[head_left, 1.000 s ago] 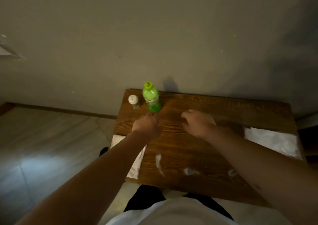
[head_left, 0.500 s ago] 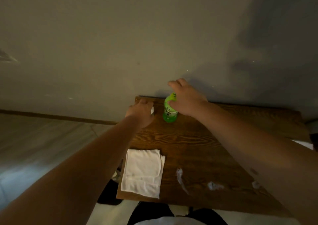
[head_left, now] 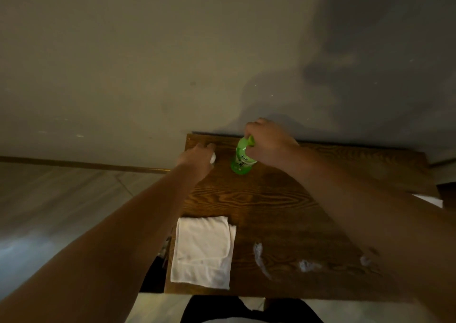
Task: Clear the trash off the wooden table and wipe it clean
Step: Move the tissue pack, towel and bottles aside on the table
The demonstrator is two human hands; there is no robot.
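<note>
Both hands have barely shifted in the last half second, though the right hand (head_left: 269, 145) now sits more squarely over the top of the green plastic bottle (head_left: 240, 161), fingers clenched around its neck and cap at centre frame, near the far edge of the wooden table (head_left: 283, 199). Just left of it, the left hand (head_left: 197, 159) curls over a small white-capped shaker (head_left: 212, 158), apparently grasping it, though most of the shaker is hidden beneath the palm. A folded white cloth (head_left: 202, 251) lies at the table's lower left corner, overhanging the near edge slightly, and white smears and scraps (head_left: 259, 256) trail along the lower right of the tabletop. The bottle looks light and nearly empty, with thin walls likely to dent under a hard squeeze; the stiff neck below the cap is the surest hold. The smooth, rigid shaker probably wants a full wrap of the fingers. Soft and limp, the cloth should bunch easily in one hand for wiping.
</note>
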